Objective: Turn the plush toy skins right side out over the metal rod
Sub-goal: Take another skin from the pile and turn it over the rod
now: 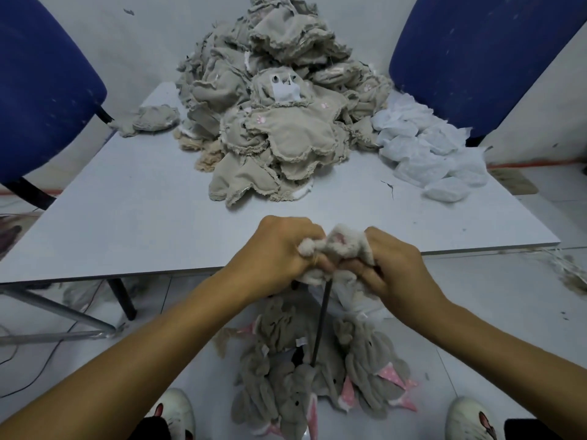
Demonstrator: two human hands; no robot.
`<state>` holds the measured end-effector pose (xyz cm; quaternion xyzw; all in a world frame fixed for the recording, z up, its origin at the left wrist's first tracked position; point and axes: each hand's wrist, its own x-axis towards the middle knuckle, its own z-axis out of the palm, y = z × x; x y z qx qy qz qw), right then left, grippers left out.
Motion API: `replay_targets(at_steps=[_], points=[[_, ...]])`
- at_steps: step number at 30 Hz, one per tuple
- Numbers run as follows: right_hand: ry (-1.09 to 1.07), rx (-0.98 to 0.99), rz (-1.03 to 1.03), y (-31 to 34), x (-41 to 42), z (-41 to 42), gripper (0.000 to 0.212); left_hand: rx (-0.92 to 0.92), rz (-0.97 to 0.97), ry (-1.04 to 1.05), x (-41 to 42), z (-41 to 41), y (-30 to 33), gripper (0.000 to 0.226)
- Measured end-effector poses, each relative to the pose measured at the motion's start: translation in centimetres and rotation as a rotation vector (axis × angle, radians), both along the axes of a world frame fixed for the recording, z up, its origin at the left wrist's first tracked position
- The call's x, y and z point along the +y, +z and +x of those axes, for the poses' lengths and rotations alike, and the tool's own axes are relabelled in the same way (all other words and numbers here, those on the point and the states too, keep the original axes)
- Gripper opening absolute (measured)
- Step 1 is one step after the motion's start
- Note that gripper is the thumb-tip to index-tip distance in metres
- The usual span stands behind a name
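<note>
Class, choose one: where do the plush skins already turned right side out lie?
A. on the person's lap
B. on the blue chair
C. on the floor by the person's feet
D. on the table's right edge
C: the fluffy grey turned skins with pink ears lie heaped on the floor around the metal rod.

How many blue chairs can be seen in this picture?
2. One blue chair stands at the left side of the table, the other blue chair at its right side. Both are cut off by the picture edges; none seems hidden.
</note>
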<state>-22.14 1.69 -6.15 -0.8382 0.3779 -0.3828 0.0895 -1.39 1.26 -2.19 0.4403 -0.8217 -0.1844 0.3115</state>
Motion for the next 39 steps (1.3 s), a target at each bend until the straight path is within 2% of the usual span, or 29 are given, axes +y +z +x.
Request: replay_targets(at_steps=[2,6,7,10,12,14,16,17,20,22,25,28,29,30,32,34,36,37,39], points=[[0.024,-0.005,0.068,-0.4,0.2,0.3,0.017,-0.106,0.003,-0.011,-0.1,0.0,-0.5,0.019],[0.028,0.046,0.091,-0.5,0.1,0.4,0.014,-0.125,0.005,-0.041,0.0,0.4,-1.0,0.022],[0.024,0.066,0.112,-0.5,0.1,0.4,0.017,-0.083,-0.010,-0.049,0.3,0.5,-1.2,0.019],[-0.005,0.046,0.116,0.1,0.4,0.3,0.038,0.221,-0.038,-0.035,0.8,0.2,-0.6,0.017],[-0.065,0.053,0.081,0.7,0.5,0.2,0.051,0.283,-0.071,-0.050,0.7,-0.2,-0.2,0.019],[-0.140,0.259,0.163,1.2,0.7,0.3,0.061,0.180,0.020,-0.056,0.1,-0.1,-0.1,0.018],[-0.184,0.613,0.190,1.0,0.9,0.6,0.066,-0.050,0.137,-0.069,-0.3,0.3,-0.5,0.018],[-0.190,0.708,0.182,0.7,1.0,0.7,0.063,-0.148,0.168,-0.074,-0.5,0.4,-0.8,0.015],[-0.206,0.783,0.168,0.5,1.4,0.6,0.069,-0.243,0.147,-0.072,-0.5,0.6,-0.8,0.007],[-0.183,0.631,0.094,0.5,1.4,0.2,0.069,-0.249,0.091,-0.116,-0.4,0.8,-0.6,0.009],[-0.113,0.203,-0.007,0.7,1.5,-0.3,0.044,-0.250,-0.049,-0.170,0.0,1.1,-0.8,0.022],[-0.061,-0.112,0.023,1.6,0.8,0.3,0.017,0.080,-0.288,-0.061,0.4,0.7,-0.7,0.022],[-0.044,-0.200,0.012,2.2,0.5,0.6,0.006,0.140,-0.351,-0.034,0.5,0.5,-0.5,0.023],[-0.034,-0.256,-0.011,2.8,0.2,0.8,0.005,0.154,-0.397,-0.040,0.5,0.5,-0.7,0.025],[0.024,-0.262,-0.029,3.2,-0.1,1.0,0.012,0.069,-0.309,-0.136,0.4,0.9,-1.2,0.021],[0.103,-0.176,-0.015,3.3,-0.2,1.1,0.014,-0.124,-0.046,-0.212,0.2,1.5,-1.4,0.028],[0.126,-0.138,0.011,3.1,-0.2,1.3,0.021,-0.277,0.108,-0.242,0.0,1.9,-1.1,0.030],[0.117,-0.144,0.022,3.1,-0.3,1.3,0.024,-0.276,0.155,-0.239,-0.1,1.9,-0.6,0.029],[0.100,-0.169,0.067,2.9,-0.4,1.3,0.031,-0.093,0.247,-0.202,-0.1,1.7,0.3,0.036]])
